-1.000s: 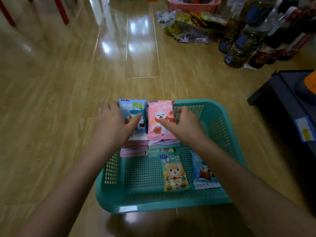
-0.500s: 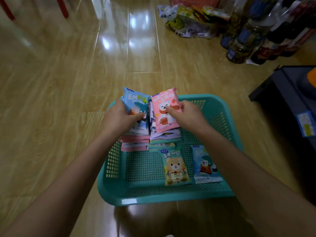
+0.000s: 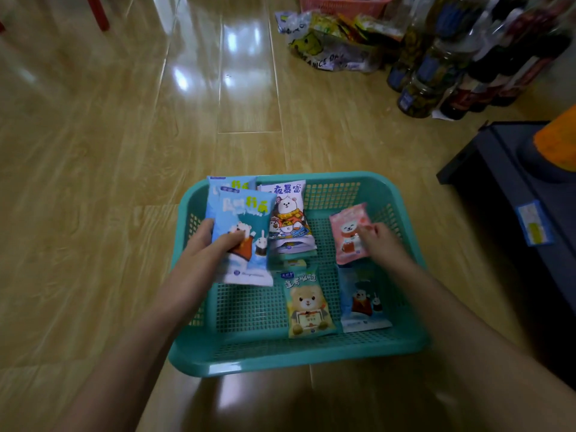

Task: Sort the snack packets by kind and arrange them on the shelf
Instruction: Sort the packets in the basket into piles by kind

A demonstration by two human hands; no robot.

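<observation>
L hand (image 3: 208,249) is gripping a blue pkt (image 3: 246,213), thumb curled across its front, w/ another blue one behind it. R hand (image 3: 378,241) is pinching the pink pkt (image 3: 347,236). Half a sec ago it sat right beside the blue; now it's moving off to the basket's right side, baring a white pkt (image 3: 288,218) on the mid pile. A green pkt (image 3: 307,304) is lying near the front. Kinds are being split inside the basket (image 3: 280,366); shelving prob. comes later.
</observation>
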